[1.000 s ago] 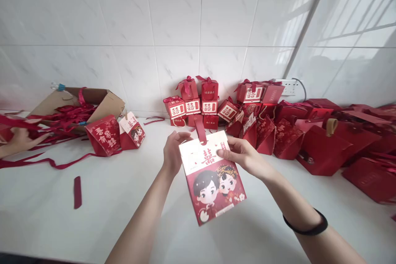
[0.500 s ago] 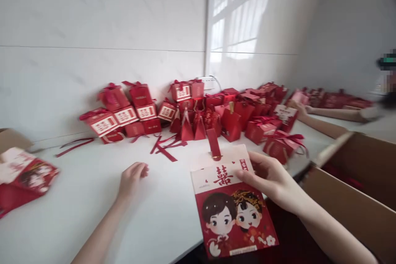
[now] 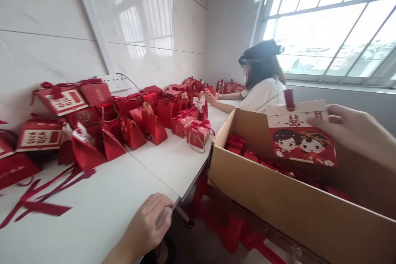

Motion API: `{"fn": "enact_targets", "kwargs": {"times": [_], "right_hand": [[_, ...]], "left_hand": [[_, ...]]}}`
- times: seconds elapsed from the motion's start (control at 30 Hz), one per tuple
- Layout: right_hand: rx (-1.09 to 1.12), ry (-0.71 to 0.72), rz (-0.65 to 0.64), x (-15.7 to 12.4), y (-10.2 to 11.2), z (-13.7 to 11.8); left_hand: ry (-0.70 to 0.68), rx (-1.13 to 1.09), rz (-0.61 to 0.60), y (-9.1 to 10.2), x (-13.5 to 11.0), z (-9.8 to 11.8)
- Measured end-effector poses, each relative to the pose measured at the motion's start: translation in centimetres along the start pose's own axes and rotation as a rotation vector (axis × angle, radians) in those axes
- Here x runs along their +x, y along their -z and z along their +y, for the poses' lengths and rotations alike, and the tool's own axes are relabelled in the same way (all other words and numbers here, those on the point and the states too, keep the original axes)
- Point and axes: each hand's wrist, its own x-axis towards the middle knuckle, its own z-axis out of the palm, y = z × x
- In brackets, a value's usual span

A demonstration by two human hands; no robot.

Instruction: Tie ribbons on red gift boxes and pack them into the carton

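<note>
My right hand [image 3: 355, 132] grips the pale top edge of a red-and-white wedding gift bag [image 3: 301, 144], thumb in front and fingers behind. The bag shows a cartoon couple, and a red ribbon tab sticks up from its top. It hangs upright over the open cardboard box [image 3: 256, 181], where several red gift boxes [image 3: 236, 144] lie. My left hand [image 3: 151, 222] rests near the table's front edge, fingers curled in and nothing visible in them. Loose red ribbons [image 3: 46, 206] lie on the table to its left.
Red gift boxes [image 3: 99, 93] and triangular red packages [image 3: 86, 148] crowd the white table [image 3: 123, 198] along the wall. A power strip [image 3: 116, 83] is behind them. Beyond the cardboard box, another person [image 3: 262, 82] sits with hands on a red package. Red stools [image 3: 229, 227] stand below.
The view has swung right. My right hand has carried the gift bag from the table's front edge to over the cardboard box. My left hand has come to the table's edge.
</note>
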Motion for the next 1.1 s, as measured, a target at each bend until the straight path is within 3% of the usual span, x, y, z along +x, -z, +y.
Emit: {"fn": "enact_targets", "kwargs": {"times": [0.1,0.2,0.33,0.47,0.7,0.87,1.1], "right_hand": [[-0.066,0.058,-0.108,2.6,-2.1,1.3],[0.051,0.171,-0.179,4.1,-5.7,3.3],[0.117,0.158,-0.206,4.9,-10.2,5.6],[0.078,0.111,-0.271,5.4,-13.6,7.2],[-0.207,-0.01,-0.524,7.4,-17.0,9.2],[-0.318,0.011,-0.596,8.0,-17.2,8.8],[-0.364,0.119,-0.649,8.2,-15.8,6.4]], "left_hand": [[-0.025,0.041,-0.034,-3.7,3.9,0.9],[0.043,0.043,-0.037,-6.9,6.9,0.9],[0.168,-0.017,-0.177,-9.5,9.6,0.2],[0.209,-0.018,-0.371,-9.6,10.6,-0.2],[0.133,0.097,-0.41,-9.5,10.6,0.2],[0.072,0.14,-0.371,-9.4,10.5,0.1],[-0.003,0.196,-0.324,-9.3,10.6,-0.6]]}}
